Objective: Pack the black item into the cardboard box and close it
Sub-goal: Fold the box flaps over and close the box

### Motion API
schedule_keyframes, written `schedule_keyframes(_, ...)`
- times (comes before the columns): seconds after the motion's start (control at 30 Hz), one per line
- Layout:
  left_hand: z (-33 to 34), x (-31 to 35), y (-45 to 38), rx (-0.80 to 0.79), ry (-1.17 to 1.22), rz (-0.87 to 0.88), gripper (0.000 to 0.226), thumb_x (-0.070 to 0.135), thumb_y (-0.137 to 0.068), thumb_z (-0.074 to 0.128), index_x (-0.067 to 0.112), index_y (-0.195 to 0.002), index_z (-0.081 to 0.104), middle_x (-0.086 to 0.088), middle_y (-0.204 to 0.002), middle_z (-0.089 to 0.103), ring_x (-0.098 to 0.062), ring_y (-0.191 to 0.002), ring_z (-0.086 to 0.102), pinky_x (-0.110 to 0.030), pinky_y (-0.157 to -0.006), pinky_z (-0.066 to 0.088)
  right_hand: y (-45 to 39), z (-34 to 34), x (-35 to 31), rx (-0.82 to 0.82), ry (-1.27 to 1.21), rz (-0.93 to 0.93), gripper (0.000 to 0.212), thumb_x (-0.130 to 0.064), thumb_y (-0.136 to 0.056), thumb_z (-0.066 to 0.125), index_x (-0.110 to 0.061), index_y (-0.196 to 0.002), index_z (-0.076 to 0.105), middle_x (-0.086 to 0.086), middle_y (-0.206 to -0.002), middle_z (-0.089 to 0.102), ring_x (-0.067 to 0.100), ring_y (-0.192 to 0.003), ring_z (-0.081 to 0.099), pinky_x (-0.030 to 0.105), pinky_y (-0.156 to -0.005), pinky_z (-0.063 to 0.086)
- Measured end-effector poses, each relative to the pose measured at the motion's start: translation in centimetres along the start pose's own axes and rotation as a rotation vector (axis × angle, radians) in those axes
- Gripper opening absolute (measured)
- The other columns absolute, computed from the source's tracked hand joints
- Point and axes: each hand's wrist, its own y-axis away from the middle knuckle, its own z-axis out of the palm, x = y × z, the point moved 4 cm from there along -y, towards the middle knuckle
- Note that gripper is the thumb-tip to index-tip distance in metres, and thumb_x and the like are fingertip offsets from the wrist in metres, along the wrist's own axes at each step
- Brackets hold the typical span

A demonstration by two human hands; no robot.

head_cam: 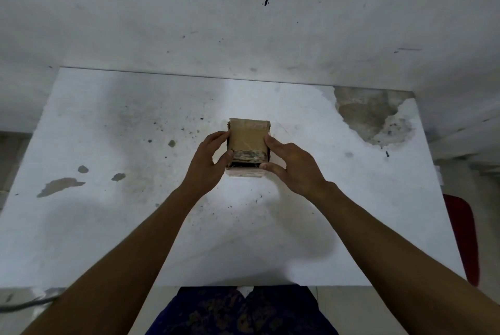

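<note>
A small brown cardboard box (247, 137) stands on the white table (108, 226) near its middle. Its top flap, with clear tape on it, lies folded down over the opening. A thin dark strip of the black item (244, 164) shows in the gap under the flap's near edge. My left hand (208, 161) grips the box's left side, fingers at the flap's edge and thumb at the near corner. My right hand (290, 164) holds the right side, with a fingertip on the flap and the thumb at the near right corner.
The table's surface is stained, with chipped grey patches at the left (58, 186) and a large worn patch at the back right (370, 115). A scuffed white wall rises behind the table. A red object (462, 237) sits past the table's right edge.
</note>
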Motion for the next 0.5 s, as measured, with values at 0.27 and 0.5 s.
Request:
schedule_keyframes(0.27,0.1,0.0,-0.2,0.059,0.046,-0.003,0.053,0.009,-0.084,0.071,0.012,-0.134,0.055,-0.003,-0.139,0.049,-0.017,-0.129,0.046,-0.035,-0.106,0.039,-0.2,0.3,0.2,0.018,-0.105,0.007,0.075,-0.05,-0.085,0.068,-0.027,-0.15,0.038,-0.007,-0.158,0.034,0.015,-0.138,0.036,0.035,-0.1,0.047)
schedule_keyframes(0.5,0.7,0.0,-1.2,-0.057,-0.024,-0.099,0.074,0.005,-0.082,0.068,0.023,-0.148,0.038,-0.005,-0.144,0.043,-0.021,-0.128,0.044,-0.04,-0.098,0.046,-0.9,0.6,0.0,0.084,-0.216,0.148,0.064,-0.037,-0.08,0.078,-0.026,-0.139,0.055,-0.006,-0.156,0.038,0.017,-0.139,0.038,0.038,-0.111,0.038)
